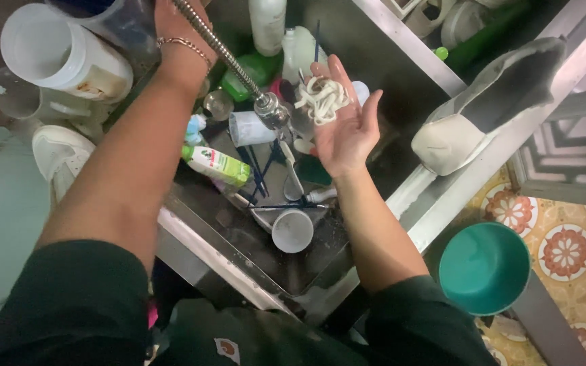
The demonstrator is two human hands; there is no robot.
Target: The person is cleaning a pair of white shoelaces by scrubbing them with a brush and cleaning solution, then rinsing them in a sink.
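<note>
Resting on the upturned palm of the right hand [347, 129], a tangle of white shoelace [322, 98] is held over the steel sink [252, 261]; the fingers [337, 71] are spread apart and slightly curled, not closed on it. At eleven o'clock the left hand [181, 24] is raised beside the ribbed metal spray hose [218, 44], a thin chain bracelet [184, 45] seen at the wrist; whether its fingers are closed cannot be told, since they are cut off by the frame edge. The hose's spray head [270, 108] hangs just left of the lace.

In the sink, two white plastic cups are counted: one upright cup [292, 230] at six o'clock, one lying cup [251, 128] at the centre. A green-and-white squeeze bottle [217, 165] lies on its side at nine o'clock.

One white shoe [490, 102], dark inside, is propped on the sink's rim at three o'clock; a second white shoe [59, 159] lies at nine o'clock. A round teal basin [484, 268] sits on the patterned tile floor [571, 251] at four o'clock.
</note>
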